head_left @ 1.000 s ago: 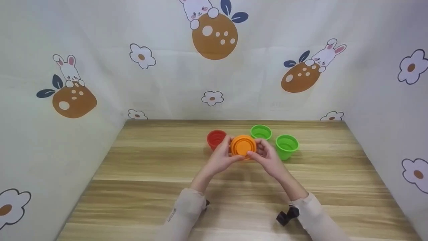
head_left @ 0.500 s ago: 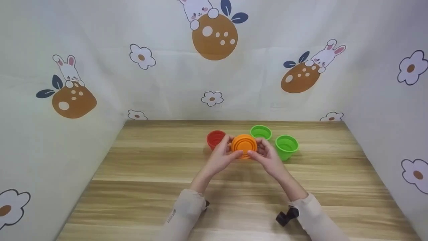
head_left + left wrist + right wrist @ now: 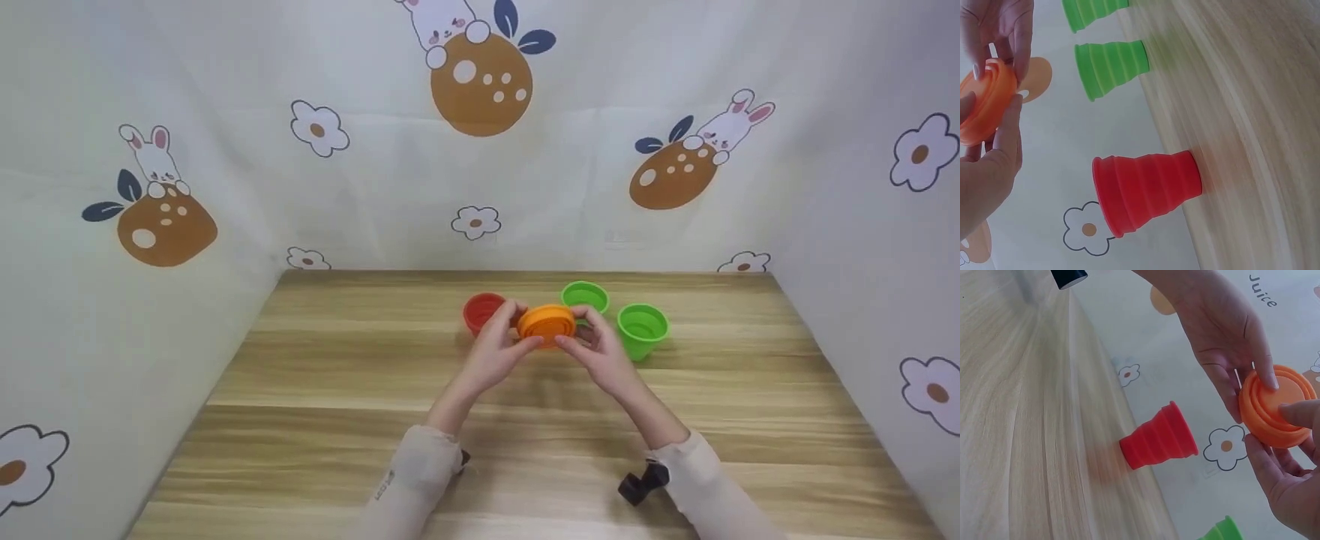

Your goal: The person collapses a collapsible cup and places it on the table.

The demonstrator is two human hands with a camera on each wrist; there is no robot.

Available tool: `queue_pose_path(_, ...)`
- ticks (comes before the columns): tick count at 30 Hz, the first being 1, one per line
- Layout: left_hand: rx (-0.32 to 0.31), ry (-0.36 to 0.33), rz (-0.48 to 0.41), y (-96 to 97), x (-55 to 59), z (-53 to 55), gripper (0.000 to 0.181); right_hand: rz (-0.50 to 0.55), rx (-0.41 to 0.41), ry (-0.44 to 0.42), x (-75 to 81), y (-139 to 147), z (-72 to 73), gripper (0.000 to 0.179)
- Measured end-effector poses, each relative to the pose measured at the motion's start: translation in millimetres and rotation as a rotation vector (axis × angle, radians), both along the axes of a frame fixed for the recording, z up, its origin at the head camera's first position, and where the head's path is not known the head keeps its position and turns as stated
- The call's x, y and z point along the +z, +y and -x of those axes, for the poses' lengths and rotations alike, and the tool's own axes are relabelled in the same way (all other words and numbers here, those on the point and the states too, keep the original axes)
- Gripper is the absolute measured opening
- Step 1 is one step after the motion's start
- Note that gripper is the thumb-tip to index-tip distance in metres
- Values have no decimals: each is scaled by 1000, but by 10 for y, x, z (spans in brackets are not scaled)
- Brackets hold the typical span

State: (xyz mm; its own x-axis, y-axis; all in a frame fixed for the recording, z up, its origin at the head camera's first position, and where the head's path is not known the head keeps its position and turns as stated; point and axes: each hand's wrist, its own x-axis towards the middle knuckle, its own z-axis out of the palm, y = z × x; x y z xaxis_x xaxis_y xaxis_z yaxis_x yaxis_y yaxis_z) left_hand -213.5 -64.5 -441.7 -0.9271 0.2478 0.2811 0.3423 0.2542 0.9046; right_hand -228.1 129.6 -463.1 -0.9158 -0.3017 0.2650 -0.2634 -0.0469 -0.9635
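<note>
An orange collapsible cup (image 3: 548, 322), folded flat into a ringed disc, is held above the table between both hands. My left hand (image 3: 495, 343) grips its left side, thumb on the ringed base and fingers round the rim. On the other side my right hand (image 3: 600, 349) grips it the same way. Both thumbs press near the middle of the rings, as the right wrist view shows on the orange cup (image 3: 1278, 405). Behind the left hand a red cup (image 3: 482, 309) stands unfolded, partly hidden by that hand in the head view.
Two unfolded green cups, a far one (image 3: 585, 296) and a nearer one (image 3: 643, 330), stand upright behind and right of the hands. The wooden table (image 3: 315, 442) meets a patterned cloth wall (image 3: 390, 187) at its back edge. Black wrist gear (image 3: 643, 484) sits at the right sleeve.
The orange cup has tilted between the hands, so its ringed base now faces lower and more of its rim side shows. The left thumb has shifted slightly left. The standing cups have not moved.
</note>
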Motion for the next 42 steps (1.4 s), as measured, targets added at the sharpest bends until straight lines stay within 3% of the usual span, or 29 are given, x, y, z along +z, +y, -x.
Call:
queue_pose_path(4, -5, 35, 10, 18, -10, -3, 25, -24, 60, 10, -3, 29, 7, 41)
queue_pose_path(10, 40, 77, 37, 43, -27, 0, 20, -53, 147, -54, 3, 60, 11, 49)
queue_pose_path(18, 64, 153, 107, 49, -44, 1, 21, -21, 148, -112, -2, 76, 20, 50)
queue_pose_path(21, 80, 108, 113, 41, -45, -3, 28, -21, 121, -108, -14, 94, 22, 49)
queue_pose_path(25, 96, -26, 87, 9, -47, -13, 43, -35, 66, -108, -40, 119, 24, 51)
queue_pose_path(28, 88, -87, 71, -26, -57, -22, 47, -27, 48, -100, -59, 128, 26, 53)
queue_pose_path(36, 6, -153, 23, -81, -87, -38, 58, -40, 67, -43, -140, 160, 35, 59)
queue_pose_path(42, 3, -172, 34, -42, -134, -9, 61, -85, 75, -43, -193, 182, 60, 65)
